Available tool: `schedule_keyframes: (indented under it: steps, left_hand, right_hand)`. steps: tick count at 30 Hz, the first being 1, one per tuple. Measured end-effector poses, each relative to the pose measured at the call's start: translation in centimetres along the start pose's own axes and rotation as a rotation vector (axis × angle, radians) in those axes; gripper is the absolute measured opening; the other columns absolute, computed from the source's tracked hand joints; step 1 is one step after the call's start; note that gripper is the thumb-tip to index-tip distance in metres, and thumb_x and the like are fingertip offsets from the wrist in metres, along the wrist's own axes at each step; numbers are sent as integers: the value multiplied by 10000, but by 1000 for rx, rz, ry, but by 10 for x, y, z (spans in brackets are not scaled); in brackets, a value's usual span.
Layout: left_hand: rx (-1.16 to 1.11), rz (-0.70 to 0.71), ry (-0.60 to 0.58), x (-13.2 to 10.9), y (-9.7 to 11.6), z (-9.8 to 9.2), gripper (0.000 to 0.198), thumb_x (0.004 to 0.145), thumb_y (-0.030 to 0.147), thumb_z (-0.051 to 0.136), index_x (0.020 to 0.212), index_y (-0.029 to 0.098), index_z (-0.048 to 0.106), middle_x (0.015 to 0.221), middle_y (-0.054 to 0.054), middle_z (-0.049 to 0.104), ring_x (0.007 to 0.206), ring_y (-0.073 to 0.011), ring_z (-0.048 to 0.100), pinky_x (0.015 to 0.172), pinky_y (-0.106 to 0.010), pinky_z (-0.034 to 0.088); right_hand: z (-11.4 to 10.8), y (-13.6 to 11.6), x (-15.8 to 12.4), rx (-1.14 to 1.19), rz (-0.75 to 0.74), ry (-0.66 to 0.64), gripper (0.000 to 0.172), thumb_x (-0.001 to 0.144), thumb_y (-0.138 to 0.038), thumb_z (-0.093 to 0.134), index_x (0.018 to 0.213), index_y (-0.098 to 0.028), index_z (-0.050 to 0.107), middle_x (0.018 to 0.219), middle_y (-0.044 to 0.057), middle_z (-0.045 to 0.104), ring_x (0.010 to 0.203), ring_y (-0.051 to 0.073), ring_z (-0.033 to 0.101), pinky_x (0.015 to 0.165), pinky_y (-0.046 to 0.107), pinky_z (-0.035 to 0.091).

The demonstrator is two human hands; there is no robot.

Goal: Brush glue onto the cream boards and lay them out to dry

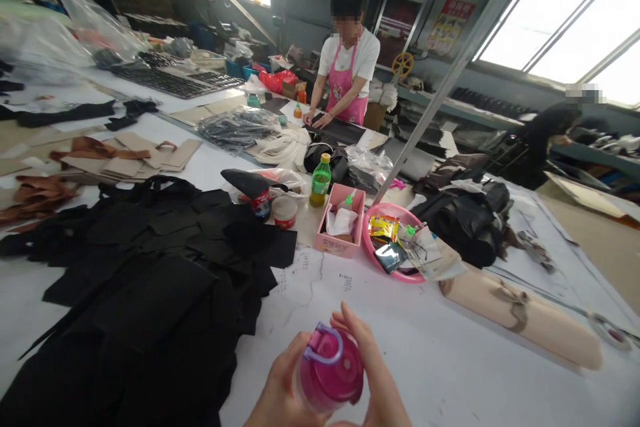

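Note:
A pink water bottle point(331, 373) with a purple loop on its lid is held upright at the bottom middle, over the white table. My left hand point(280, 387) is wrapped round its left side. Against the lid's right side lie the fairly straight fingers of my right hand point(375, 373), so the bottle sits between both hands. The lid looks closed. To the left spreads a heap of black cut pieces point(160, 287). Beyond the bottle stand a pink box point(340, 245) and a round pink basket point(373, 250) holding small packets and a phone-like dark object.
A green drink bottle point(321, 181) and small tins point(284, 212) stand behind the heap. A beige roll point(530, 320) lies on the right, near a tape roll point(609, 331). A metal post point(450, 80) rises mid-table. Across the table, a person in a pink apron point(343, 83) handles dark material.

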State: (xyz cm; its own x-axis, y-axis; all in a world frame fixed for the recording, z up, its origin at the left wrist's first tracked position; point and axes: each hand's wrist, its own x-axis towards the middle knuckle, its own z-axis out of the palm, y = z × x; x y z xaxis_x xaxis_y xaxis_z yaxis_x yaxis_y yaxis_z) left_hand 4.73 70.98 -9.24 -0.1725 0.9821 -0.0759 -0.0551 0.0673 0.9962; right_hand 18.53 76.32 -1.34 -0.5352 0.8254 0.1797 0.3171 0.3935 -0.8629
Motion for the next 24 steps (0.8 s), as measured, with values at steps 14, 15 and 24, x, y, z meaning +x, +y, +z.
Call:
schedule_keyframes:
  steps: [14,15,24]
  left_hand:
    - [-19,6,-22,21,-5,0,469,533,317,807,964,206,659,839,-43,694,744,-257,650,649,-340,554]
    - [-6,17,7,23,-8,1,460,528,304,809,954,211,659,832,-39,696,744,-260,651,653,-346,556]
    - [83,75,378,91,0,-6,452,547,217,812,956,196,622,846,-37,715,754,-232,679,742,-362,571]
  right_hand:
    - [26,17,17,237,110,227,583,752,-433,695,1253,-194,516,1213,126,601,1135,295,596,992,407,477]
    - [30,17,18,230,106,259,605,744,-451,708,1259,-196,520,1236,126,589,1161,303,578,1013,418,459]
    - [35,102,0,107,362,625,458,966,-499,424,1260,-159,515,1108,128,659,1000,231,664,864,381,544]
